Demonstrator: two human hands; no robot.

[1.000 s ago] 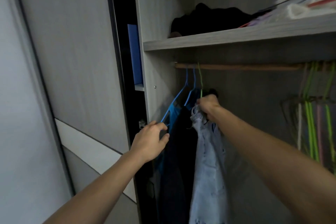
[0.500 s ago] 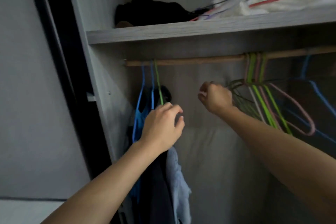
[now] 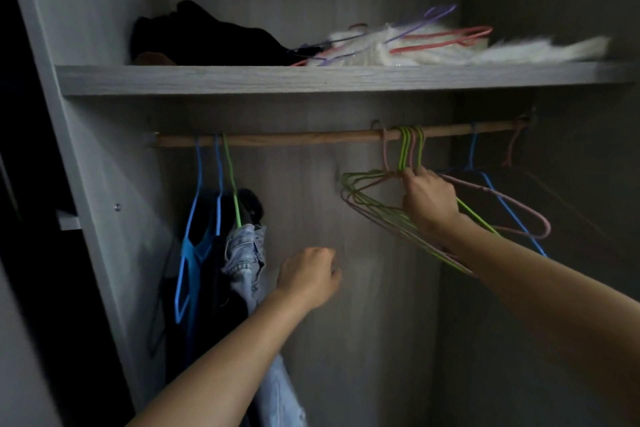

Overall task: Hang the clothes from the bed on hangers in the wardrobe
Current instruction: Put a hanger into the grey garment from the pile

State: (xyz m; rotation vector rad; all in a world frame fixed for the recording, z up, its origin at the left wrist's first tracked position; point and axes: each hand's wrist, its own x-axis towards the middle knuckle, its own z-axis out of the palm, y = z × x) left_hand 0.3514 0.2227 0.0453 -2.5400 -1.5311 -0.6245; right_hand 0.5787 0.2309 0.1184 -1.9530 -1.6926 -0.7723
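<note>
Wire hangers [image 3: 384, 215]: green and pink ones are hanging bunched and tangled on the wooden rod [image 3: 277, 139], right of its middle.
Right hand [image 3: 429, 199]: I am gripping that bunch just under the hooks.
Left hand [image 3: 308, 279]: I am holding it loosely curled and empty, just beside the jeans [image 3: 247, 253] hanging at the rod's left end.
Doing it well: I am thinking one neck needs separating with my fingertips, then lifting straight up off the rod, my left steadying the others.
Changing since half a second ago: my right hand is now reaching the hangers; my left is coming off the hung clothes.
</note>
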